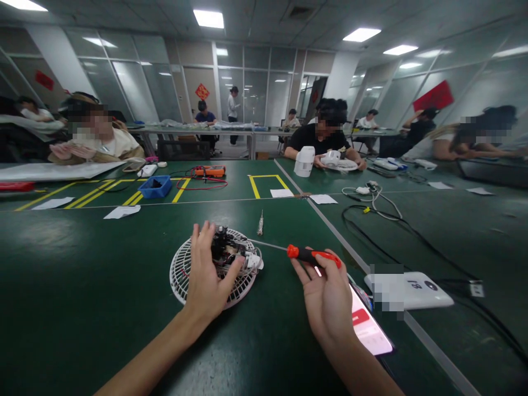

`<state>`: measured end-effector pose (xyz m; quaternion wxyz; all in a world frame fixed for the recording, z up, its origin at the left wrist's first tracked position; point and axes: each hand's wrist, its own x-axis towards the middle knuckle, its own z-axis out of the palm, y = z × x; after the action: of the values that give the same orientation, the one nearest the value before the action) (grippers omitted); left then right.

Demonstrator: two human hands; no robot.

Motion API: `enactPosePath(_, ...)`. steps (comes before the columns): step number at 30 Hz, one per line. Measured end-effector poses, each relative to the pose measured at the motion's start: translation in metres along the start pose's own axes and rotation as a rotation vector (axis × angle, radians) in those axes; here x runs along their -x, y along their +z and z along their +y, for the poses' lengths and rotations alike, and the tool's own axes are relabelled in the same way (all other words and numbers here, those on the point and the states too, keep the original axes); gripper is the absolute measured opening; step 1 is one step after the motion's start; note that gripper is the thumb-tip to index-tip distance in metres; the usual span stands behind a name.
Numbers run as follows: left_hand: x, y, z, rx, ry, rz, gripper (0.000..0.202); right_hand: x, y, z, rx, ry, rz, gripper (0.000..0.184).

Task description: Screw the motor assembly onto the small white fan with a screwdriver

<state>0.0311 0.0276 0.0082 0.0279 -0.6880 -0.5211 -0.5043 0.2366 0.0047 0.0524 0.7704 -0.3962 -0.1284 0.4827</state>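
A round white fan grille (181, 273) lies on the green table, with a dark motor assembly (225, 247) and wires on top of it. My left hand (208, 275) rests over the grille's left side, fingers and thumb spread around the motor assembly. In my right hand (328, 291) is a screwdriver (307, 254) with a red and black handle. Its long shaft points left, and the tip is at the motor's right side; whether it touches a screw I cannot tell. Beyond the grille lies a small clear-handled screwdriver (260, 224).
A lit phone (373, 333) lies beside my right forearm, near a white power bank (412, 291) and black cables (421, 245). Farther back are a blue tray (155, 187), an orange multimeter (210, 171) and paper slips. Across the table, a person holds white fan parts (332, 159).
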Motion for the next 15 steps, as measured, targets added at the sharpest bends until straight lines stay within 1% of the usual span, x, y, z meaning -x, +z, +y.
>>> enactPosePath(3, 0.002, 0.003, -0.012, -0.020, -0.084, -0.006, 0.081, 0.001, 0.001, -0.001, 0.004, 0.021, 0.010, 0.046)
enactPosePath(6, 0.005, 0.001, -0.020, -0.016, -0.153, -0.038, 0.073, 0.004, 0.002, -0.001, -0.001, 0.042, 0.012, 0.046)
enactPosePath(9, 0.006, -0.004, -0.021, -0.005, -0.180, -0.047, 0.069, 0.005, 0.003, -0.001, -0.001, 0.040, -0.002, 0.044)
enactPosePath(15, 0.012, -0.023, -0.023, -0.031, -0.199, -0.009, 0.072, 0.008, 0.002, 0.003, 0.031, 0.059, -0.025, 0.042)
